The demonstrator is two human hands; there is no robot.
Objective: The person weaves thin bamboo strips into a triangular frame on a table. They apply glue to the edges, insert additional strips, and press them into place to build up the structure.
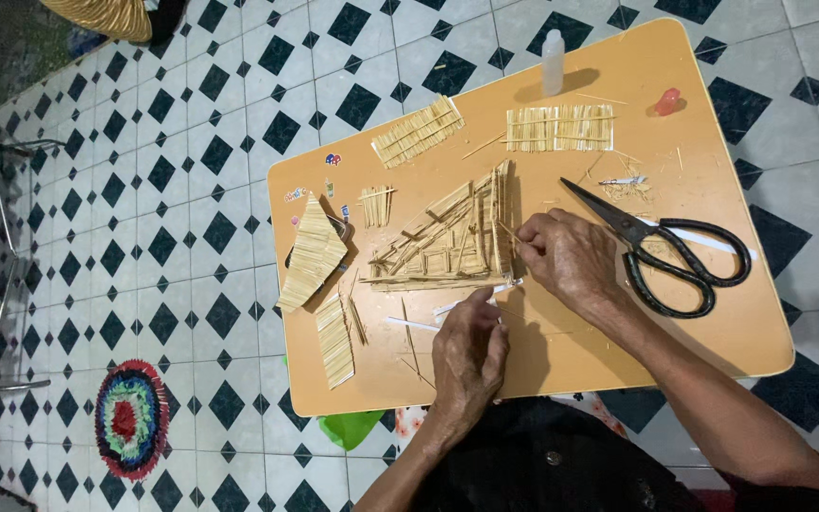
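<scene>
A small orange desk (713, 332) with rounded corners stands on a floor of white tiles with black diamonds (210, 228). At its middle lies a framework of thin bamboo sticks (452, 237), a half-built stick model with slanted and crossed pieces lying flat.

The right hand (571, 258) rests against the framework's right edge, fingers curled and pinching a thin stick (507, 230) at that edge. The left hand (468, 353) lies on the desk just below the framework, its fingers bent over a white strip (457, 305); whether it truly grips the strip cannot be told.

Around the work the desk is crowded. Black-handled scissors (665, 251) lie open just right of the right hand, blades pointing up-left, a white strip under the handles. Above them is a little heap of cuttings (625, 182). Along the far edge stand a small clear bottle (553, 63) and a red cap (667, 101), well apart. Two flat mats of glued sticks lie at the far side, one slanted (418, 131), one squared (560, 128). A small bundle of short sticks (376, 206) sits left of the framework. At the desk's left a kite-shaped stick panel (312, 254) covers a dark tray, and a narrower stick panel (335, 341) lies below it. Loose sticks (411, 341) are scattered between that panel and the left hand.

On the floor, a round multicoloured rug (131, 417) lies lower left, and something green (351, 429) peeks from under the desk's near edge.
</scene>
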